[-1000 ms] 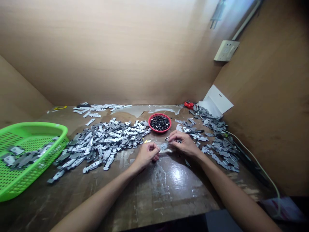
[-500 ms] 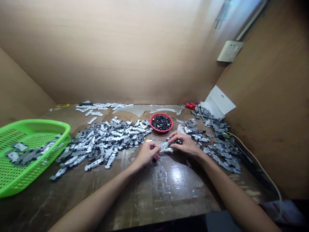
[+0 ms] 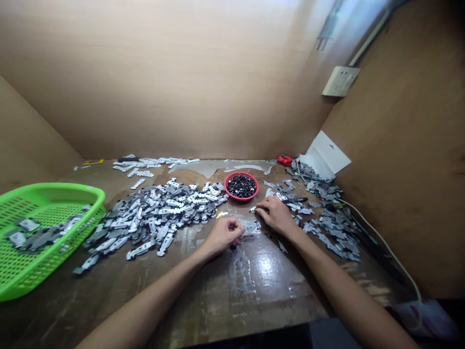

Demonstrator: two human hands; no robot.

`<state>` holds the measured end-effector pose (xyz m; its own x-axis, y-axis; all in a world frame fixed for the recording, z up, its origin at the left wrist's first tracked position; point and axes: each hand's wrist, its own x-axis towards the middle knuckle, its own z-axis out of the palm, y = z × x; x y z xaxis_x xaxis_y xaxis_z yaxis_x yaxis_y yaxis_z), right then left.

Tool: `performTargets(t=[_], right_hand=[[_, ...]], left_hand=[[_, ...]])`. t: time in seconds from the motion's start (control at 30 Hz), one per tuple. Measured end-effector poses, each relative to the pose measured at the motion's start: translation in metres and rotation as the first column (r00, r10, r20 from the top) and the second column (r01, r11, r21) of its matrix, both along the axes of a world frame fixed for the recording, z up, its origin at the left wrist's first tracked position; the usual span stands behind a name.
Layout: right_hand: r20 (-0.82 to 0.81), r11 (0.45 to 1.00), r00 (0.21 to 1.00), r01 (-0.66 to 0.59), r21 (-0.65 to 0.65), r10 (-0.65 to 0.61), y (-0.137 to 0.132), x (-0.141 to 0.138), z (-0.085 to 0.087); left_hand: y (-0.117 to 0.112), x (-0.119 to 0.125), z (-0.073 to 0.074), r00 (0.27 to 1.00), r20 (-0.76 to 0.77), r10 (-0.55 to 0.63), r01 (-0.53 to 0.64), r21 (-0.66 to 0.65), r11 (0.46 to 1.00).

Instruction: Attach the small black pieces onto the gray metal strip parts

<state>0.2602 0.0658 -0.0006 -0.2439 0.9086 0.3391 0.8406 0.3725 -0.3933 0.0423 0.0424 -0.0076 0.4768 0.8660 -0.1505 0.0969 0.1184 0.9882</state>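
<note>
My left hand (image 3: 224,233) rests on the worn table (image 3: 254,281) with its fingers curled into a loose fist; what they hold, if anything, is hidden. Just right of it a small grey metal plate (image 3: 251,226) lies flat on the table. My right hand (image 3: 276,214) sits beyond that plate, fingertips pinched low at the table near a tiny dark piece (image 3: 252,210). A red bowl (image 3: 241,186) full of small black parts stands a short way behind both hands.
A big heap of grey metal plates (image 3: 156,213) spreads left of the hands, and another heap (image 3: 327,218) lies to the right with a black pen (image 3: 296,199). A green basket (image 3: 43,232) holds several plates at far left. A white cable (image 3: 381,237) runs along the right wall.
My right hand has let go of the grey plate, which now lies on the table, and has drawn back toward the bowl. The left hand has stayed where it was.
</note>
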Motion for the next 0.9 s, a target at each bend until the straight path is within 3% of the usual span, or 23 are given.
performTargets(t=[0.2,0.53,0.77,0.9], right_hand=[[0.086,1.000,0.996,0.013,-0.006,-0.013,0.005,-0.003,-0.005],[-0.236,0.995,0.972,-0.029,-0.099,0.005,-0.006,0.007,0.012],[-0.155,0.980,0.987,0.008,-0.197,-0.040,-0.003,0.017,0.018],[-0.228,0.972,0.973,-0.020,-0.233,-0.035,-0.006,0.017,0.027]], left_hand=[[0.001,0.000,-0.001,1.000,0.007,-0.015,0.015,-0.015,1.000],[0.003,0.000,0.004,1.000,-0.002,0.011,-0.011,-0.036,0.999],[0.003,0.000,0.002,1.000,-0.007,0.017,-0.017,-0.040,0.999],[0.004,0.000,0.000,1.000,-0.003,0.008,-0.008,-0.037,0.999]])
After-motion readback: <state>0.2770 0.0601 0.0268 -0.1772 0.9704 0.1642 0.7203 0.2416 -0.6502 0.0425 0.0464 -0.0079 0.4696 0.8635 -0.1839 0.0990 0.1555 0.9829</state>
